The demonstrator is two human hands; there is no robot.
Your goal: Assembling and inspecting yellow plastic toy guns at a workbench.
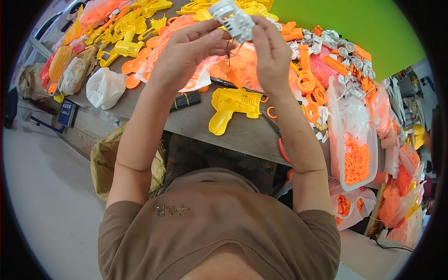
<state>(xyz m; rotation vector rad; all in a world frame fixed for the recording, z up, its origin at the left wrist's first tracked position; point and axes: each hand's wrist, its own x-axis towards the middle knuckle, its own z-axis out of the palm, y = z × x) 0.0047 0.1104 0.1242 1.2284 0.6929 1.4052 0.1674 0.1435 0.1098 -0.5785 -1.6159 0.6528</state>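
Observation:
Up over the far side of the table, both my hands hold a white plastic gearbox-like unit [239, 26] with a round end and thin dark wires [229, 50] hanging under it. My right hand [271, 58] grips its right side between thumb and fingers. On the other side, my left hand [191, 49] has its fingers bent against the unit's left edge, close to the wires; their tips are partly hidden. Below the hands a yellow toy-gun shell half [233, 108] lies on the table [186, 126], with its hollow inside showing.
Yellow shells [122, 49] and orange discs [133, 80] lie left, beside a white bag [106, 87]. White-and-orange assemblies [345, 51] and orange rings [311, 88] pile up right. A clear bin [373, 163] holds small orange parts. Dark-bladed pliers with red handles [283, 150] rest near the front edge.

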